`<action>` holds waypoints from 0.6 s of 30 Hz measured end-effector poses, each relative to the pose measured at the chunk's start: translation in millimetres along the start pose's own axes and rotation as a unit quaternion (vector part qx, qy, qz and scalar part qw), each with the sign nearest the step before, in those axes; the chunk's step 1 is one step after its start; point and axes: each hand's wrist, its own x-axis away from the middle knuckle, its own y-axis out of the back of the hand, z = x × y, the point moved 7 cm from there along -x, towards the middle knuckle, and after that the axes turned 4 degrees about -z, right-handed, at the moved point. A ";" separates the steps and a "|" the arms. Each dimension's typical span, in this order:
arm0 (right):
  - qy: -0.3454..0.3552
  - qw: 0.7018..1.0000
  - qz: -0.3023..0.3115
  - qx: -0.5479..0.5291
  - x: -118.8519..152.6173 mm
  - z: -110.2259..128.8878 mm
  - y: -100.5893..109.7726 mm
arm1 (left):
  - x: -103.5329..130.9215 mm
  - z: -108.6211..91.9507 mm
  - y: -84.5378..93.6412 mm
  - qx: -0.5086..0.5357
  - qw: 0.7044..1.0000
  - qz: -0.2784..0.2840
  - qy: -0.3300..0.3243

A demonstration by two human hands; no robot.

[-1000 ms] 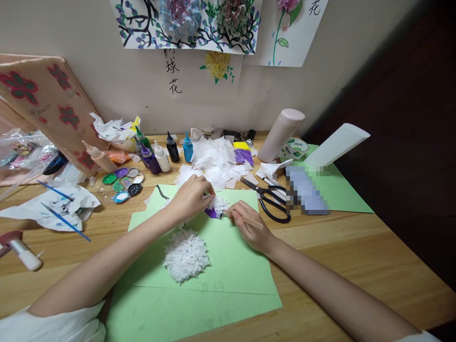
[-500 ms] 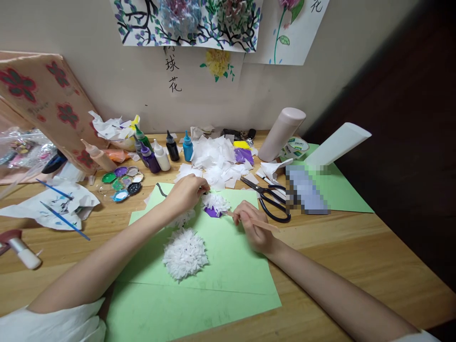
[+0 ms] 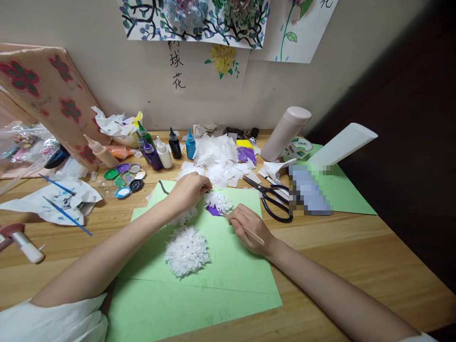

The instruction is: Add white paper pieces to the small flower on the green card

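Note:
Green paper (image 3: 242, 275) lies on the wooden table, with a large white fluffy paper cluster (image 3: 187, 251) on it. A smaller white cluster (image 3: 219, 202) sits farther back, partly covering a purple patch (image 3: 213, 210). My left hand (image 3: 192, 189) is closed at the back left edge of that smaller cluster; whatever its fingertips pinch is too small to make out. Another white cluster (image 3: 185, 217) is partly hidden under my left wrist. My right hand (image 3: 249, 228) is closed round a thin wooden stick (image 3: 254, 235), its tip close to the purple patch.
Behind the green paper lies a heap of white paper squares (image 3: 217, 159). Black scissors (image 3: 270, 194) rest to the right, near a leaning pink bottle (image 3: 287, 133). Paint bottles (image 3: 153, 156), a palette (image 3: 124, 179) and blue brushes (image 3: 67, 216) are at the left.
My right hand has shifted slightly left, and the stick now slants more steeply with its tip nearer the purple patch. My left hand stays at the small cluster. The whole view has shifted slightly.

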 end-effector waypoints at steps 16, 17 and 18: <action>-0.109 0.994 0.000 -0.028 -2.7 -17.1 -3.1 | 0.3 2.0 -0.4 0.002 1.000 0.011 0.007; -0.118 0.993 -0.001 -0.030 -3.2 -18.1 -3.0 | 0.0 2.7 -0.8 0.002 1.000 0.014 0.008; -0.126 0.992 -0.002 -0.031 -3.7 -19.0 -3.0 | -0.3 3.4 -1.2 0.003 1.000 0.016 0.009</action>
